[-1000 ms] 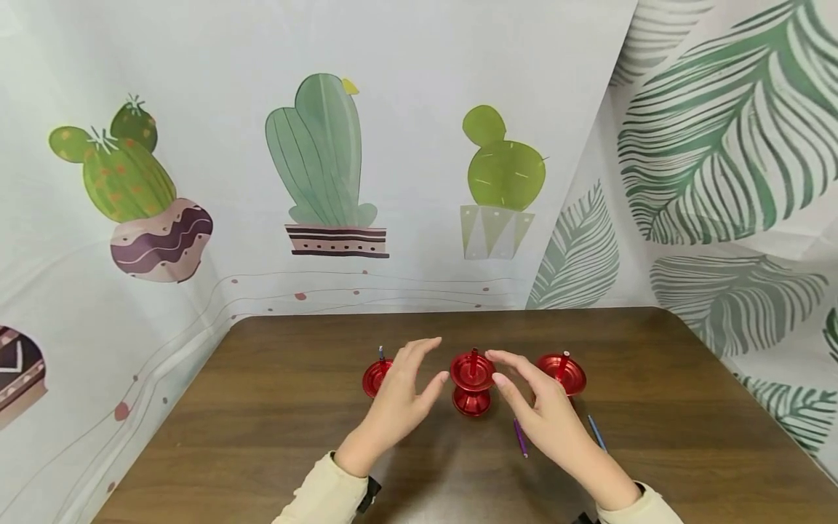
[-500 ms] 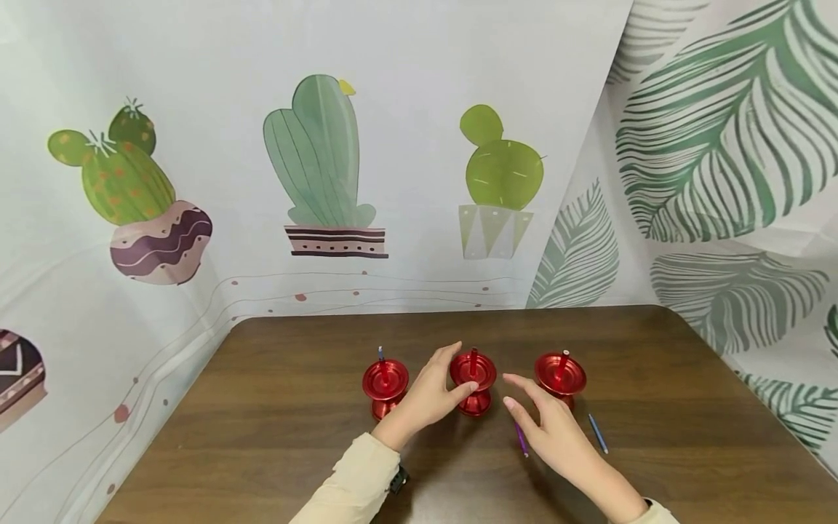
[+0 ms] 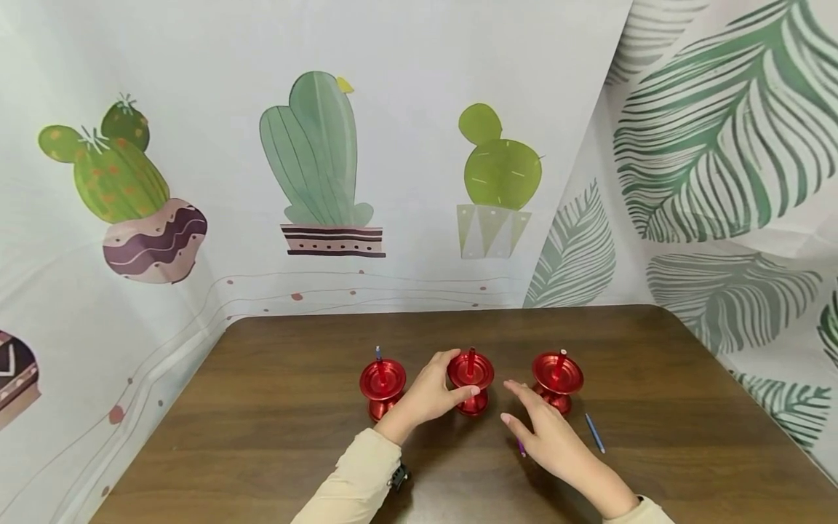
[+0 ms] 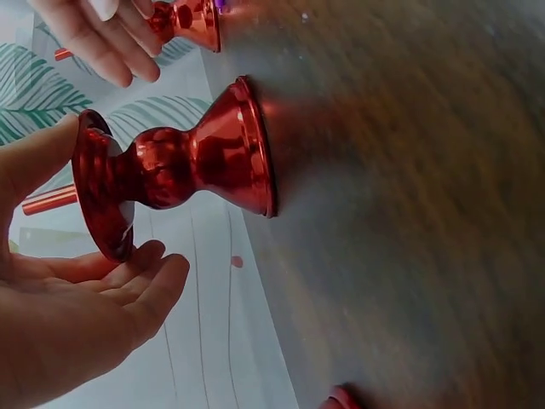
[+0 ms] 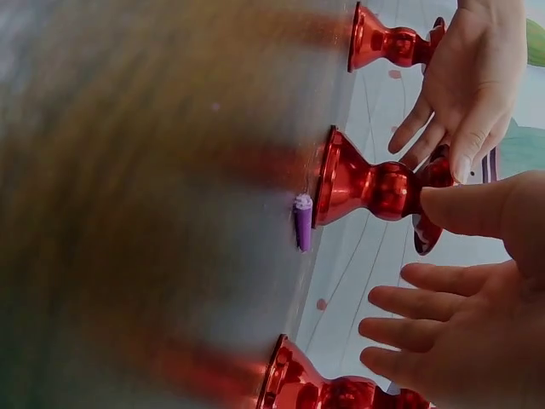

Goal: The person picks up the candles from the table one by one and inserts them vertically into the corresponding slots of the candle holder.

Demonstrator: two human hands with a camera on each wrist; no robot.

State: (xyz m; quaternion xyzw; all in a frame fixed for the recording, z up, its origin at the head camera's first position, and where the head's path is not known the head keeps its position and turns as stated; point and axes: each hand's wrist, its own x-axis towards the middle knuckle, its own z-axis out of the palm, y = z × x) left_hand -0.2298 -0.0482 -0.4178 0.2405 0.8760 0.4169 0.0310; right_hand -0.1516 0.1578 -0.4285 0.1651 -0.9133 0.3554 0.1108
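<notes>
Candleholder (image 4: 166, 166), glossy red and metal-looking, with a wide dish over a waisted stem, stands upright on the dark wood-grain desk (image 3: 262, 437) between the two hands, nearer the left. The left hand (image 3: 425, 399) grips it by the dish, thumb at the near side of the rim and fingers bent about the far side; the broad rim seems the natural hold, since it leaves the slim red tube (image 4: 49, 200) in the centre untouched. The right hand (image 3: 553, 440) holds nothing, its fingers extended and thumb apart (whether to help steady or simply to wait, I can't tell).

Just left of the left hand is a second red candleholder (image 3: 396, 378), its tube topped by a blue stick (image 3: 378, 352). Just beyond the right hand is a third red candleholder (image 3: 573, 375). The gaps between them probably let one be handled without knocking its neighbours. A short purple stick (image 5: 303, 226) lies partly hidden by the right hand, and a loose slim blue stick (image 3: 595, 434) lies to that hand's right, perhaps for easy reach.
</notes>
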